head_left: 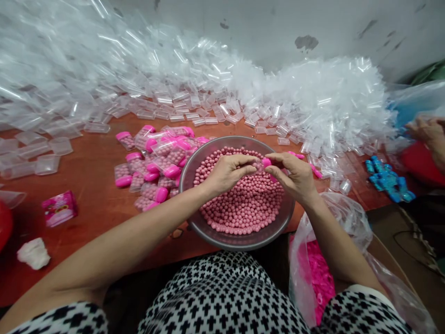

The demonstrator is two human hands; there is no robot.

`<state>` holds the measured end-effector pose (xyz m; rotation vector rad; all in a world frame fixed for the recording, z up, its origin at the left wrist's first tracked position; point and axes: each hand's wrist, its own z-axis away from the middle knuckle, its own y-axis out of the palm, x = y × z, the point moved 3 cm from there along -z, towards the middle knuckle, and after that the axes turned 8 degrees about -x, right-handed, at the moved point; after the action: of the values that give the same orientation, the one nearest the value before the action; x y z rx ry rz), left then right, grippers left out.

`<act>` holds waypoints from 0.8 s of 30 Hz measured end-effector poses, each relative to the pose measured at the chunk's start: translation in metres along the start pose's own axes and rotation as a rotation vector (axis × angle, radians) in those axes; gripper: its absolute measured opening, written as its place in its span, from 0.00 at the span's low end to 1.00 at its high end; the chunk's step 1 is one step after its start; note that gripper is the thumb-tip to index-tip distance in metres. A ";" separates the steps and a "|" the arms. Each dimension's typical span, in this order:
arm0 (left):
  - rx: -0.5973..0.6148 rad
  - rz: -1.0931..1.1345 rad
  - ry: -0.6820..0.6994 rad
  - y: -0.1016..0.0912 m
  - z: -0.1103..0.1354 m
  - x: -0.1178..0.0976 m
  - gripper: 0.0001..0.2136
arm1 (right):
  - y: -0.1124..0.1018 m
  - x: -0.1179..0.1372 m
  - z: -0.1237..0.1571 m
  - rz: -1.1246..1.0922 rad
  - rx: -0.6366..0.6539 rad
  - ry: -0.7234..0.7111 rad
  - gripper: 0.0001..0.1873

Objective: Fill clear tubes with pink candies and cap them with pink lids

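Above a grey bowl [184, 185] of round pink beads [243, 204], my two hands meet. My left hand [231, 171] is closed in a pinch on a small clear plastic container [257, 165] with pink beads in it. Thumb and fingers of my right hand [294, 174] grip a bright pink cap [266, 163] at the container's right end; whether it is fully seated I cannot tell. Left of the bowl lies a pile of bead-filled containers with pink caps [160, 160]. A few loose pink caps [315, 170] lie right of my right hand.
Clear empty containers [208, 79] are heaped along the wall. A plastic bag of pink caps [318, 273] hangs at the right of my lap. Blue-capped containers [389, 178] and another person's hand [429, 132] are far right. A pink packet [60, 208] and white crumpled piece [34, 253] lie left.
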<state>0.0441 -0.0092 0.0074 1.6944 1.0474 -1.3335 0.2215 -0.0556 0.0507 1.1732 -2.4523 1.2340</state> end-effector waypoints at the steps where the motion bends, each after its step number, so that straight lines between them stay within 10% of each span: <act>1: 0.002 -0.006 -0.001 0.000 0.000 0.000 0.15 | -0.001 0.000 -0.001 0.002 -0.013 0.010 0.11; 10: 0.005 0.247 -0.263 -0.001 -0.002 0.004 0.19 | -0.008 -0.002 -0.003 -0.191 -0.019 0.219 0.15; 24: 0.043 0.217 -0.240 -0.002 -0.002 0.005 0.19 | -0.009 0.000 -0.021 0.034 0.531 -0.004 0.20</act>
<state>0.0437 -0.0060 0.0026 1.5816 0.6820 -1.3839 0.2239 -0.0439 0.0699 1.2404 -2.2149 1.9705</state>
